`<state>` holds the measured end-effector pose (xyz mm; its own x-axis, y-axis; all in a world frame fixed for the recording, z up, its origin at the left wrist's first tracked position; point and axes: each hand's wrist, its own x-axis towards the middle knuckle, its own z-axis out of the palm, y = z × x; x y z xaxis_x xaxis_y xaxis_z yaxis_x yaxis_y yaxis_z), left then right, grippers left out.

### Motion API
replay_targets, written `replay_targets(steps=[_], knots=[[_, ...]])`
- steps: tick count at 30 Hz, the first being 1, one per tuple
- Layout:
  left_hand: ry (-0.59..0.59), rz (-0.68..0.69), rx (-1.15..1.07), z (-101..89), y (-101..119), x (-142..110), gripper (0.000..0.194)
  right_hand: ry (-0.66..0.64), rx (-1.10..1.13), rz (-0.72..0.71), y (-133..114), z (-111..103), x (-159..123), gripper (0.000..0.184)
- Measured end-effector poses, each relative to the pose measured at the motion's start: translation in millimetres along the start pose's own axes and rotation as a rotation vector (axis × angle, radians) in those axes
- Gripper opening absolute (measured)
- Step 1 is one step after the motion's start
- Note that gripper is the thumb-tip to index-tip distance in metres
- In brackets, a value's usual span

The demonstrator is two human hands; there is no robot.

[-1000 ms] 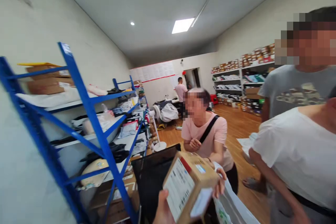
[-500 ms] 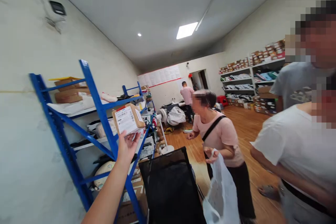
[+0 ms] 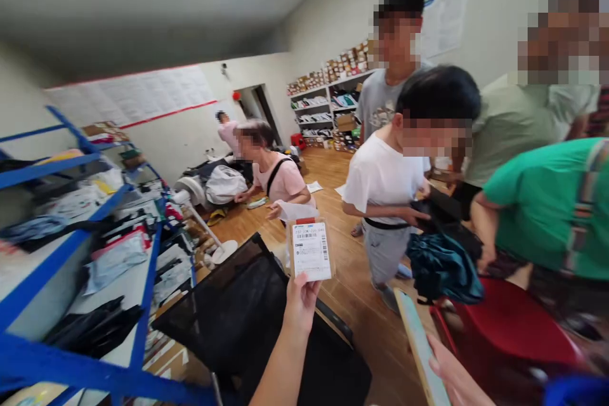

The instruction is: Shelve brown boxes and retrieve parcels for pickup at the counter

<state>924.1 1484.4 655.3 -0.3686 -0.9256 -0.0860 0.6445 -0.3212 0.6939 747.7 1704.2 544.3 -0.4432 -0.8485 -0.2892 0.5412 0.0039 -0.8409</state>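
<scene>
My left hand (image 3: 303, 303) is closed on the lower edge of a small cardboard box (image 3: 332, 252), held up in front of me. A white shipping label with a barcode faces me on its front. At the lower right, my right hand (image 3: 451, 365) grips a slim phone (image 3: 419, 344) with a pale teal face, seen almost edge-on and tilted. Below and behind the box stands a black mesh chair (image 3: 228, 292).
Blue-framed shelving (image 3: 143, 304) with bagged parcels runs along the left. Several people stand or bend nearby, including a person in a white T-shirt (image 3: 380, 181) and one in green (image 3: 533, 203). A red stool (image 3: 514, 323) is at right; white shelves (image 3: 328, 98) stand behind.
My view has turned right. My left hand has brought the box from beside the blue shelf to mid-view, label towards me. My right hand with the phone has come into view.
</scene>
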Motion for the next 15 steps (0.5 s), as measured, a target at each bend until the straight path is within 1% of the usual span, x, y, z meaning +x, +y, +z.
replay_targets(steps=[2,4,6,8,11,13,15], knots=[[-0.021,-0.026,0.002,-1.8,-14,3,0.044,0.024,0.140,0.038,8,5,-6,0.075],[-0.046,-0.045,0.012,-3.6,-20,4,0.046,0.082,0.241,0.072,13,14,-13,0.072],[-0.075,-0.056,0.018,-5.7,-22,6,0.044,0.110,0.275,0.096,14,25,-18,0.066],[-0.089,-0.067,0.019,-8.2,-22,7,0.043,0.082,0.293,0.090,14,36,-22,0.063],[-0.072,-0.075,0.029,-11.4,-22,8,0.045,0.014,0.334,0.049,13,48,-23,0.057],[-0.067,-0.078,0.039,-13.2,-22,9,0.048,0.015,0.345,0.047,13,52,-22,0.057],[-0.078,-0.083,0.045,-15.0,-22,10,0.050,0.047,0.336,0.046,12,57,-20,0.060]])
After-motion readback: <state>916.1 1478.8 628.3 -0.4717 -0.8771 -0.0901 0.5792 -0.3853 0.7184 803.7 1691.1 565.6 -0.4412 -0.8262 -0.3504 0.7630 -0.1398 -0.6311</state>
